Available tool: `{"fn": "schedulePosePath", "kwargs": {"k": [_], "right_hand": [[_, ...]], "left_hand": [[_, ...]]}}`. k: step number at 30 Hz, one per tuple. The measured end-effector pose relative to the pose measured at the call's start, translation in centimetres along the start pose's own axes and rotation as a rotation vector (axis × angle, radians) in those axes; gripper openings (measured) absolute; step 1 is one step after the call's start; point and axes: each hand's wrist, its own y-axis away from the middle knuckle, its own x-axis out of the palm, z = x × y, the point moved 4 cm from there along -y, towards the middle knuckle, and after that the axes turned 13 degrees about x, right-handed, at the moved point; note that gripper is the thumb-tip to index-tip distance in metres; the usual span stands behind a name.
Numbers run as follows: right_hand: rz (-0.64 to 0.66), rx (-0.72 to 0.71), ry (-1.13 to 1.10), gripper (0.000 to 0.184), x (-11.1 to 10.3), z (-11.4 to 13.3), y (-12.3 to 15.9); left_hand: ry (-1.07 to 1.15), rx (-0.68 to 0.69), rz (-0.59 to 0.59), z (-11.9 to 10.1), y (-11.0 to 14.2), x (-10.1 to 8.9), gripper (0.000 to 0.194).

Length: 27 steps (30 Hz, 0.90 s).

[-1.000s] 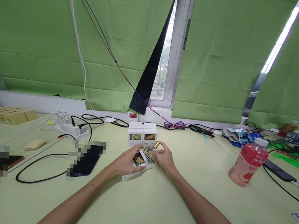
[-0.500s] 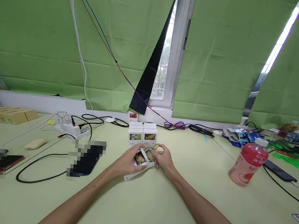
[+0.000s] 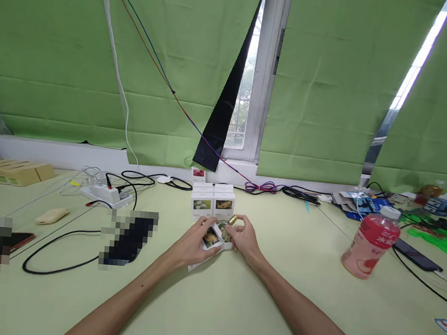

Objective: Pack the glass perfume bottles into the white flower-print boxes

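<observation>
Near the middle of the table my left hand [image 3: 196, 240] is wrapped around a small white box [image 3: 211, 237] with a flower picture on its face. The box is tilted, and its lower edge shows under my palm. Close against its right side is a small clear jar [image 3: 224, 233] of dried greenish matter with a gold lid [image 3: 233, 220]. The fingers of my right hand [image 3: 244, 237] close on the jar at its lid end. How far the jar reaches into the box is hidden. Just behind both hands stand several white picture boxes [image 3: 213, 203] in two columns.
To the left lie a dark phone [image 3: 135, 238], a cream case [image 3: 52, 216] and a white power strip [image 3: 107, 194] with cables. A pink drink bottle [image 3: 370, 246] stands at right, beside another phone [image 3: 418, 255]. Tan boxes [image 3: 22, 172] sit at the far left.
The white box in my left hand has shifted slightly right and covers more of the jar. My right fingers have moved a little over the jar. Otherwise the table looks the same.
</observation>
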Motion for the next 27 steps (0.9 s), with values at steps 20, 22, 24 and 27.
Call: {"fn": "schedulePosePath", "kwargs": {"k": [20,22,24,27], "right_hand": [[0.010,0.011,0.029,0.042,0.14,-0.38,-0.14],[0.017,0.014,0.016,0.044,0.16,-0.47,-0.23],[0.028,0.019,0.001,0.044,0.18,-0.59,-0.35],[0.053,0.030,-0.017,0.045,0.20,-0.79,-0.55]], "left_hand": [[0.050,-0.134,0.028,0.12,0.25,0.61,0.057],[0.062,-0.139,0.022,-0.01,0.23,0.48,0.055],[0.078,-0.141,0.020,-0.18,0.17,0.34,0.053],[0.097,-0.141,0.008,-0.33,0.09,0.14,0.052]]}}
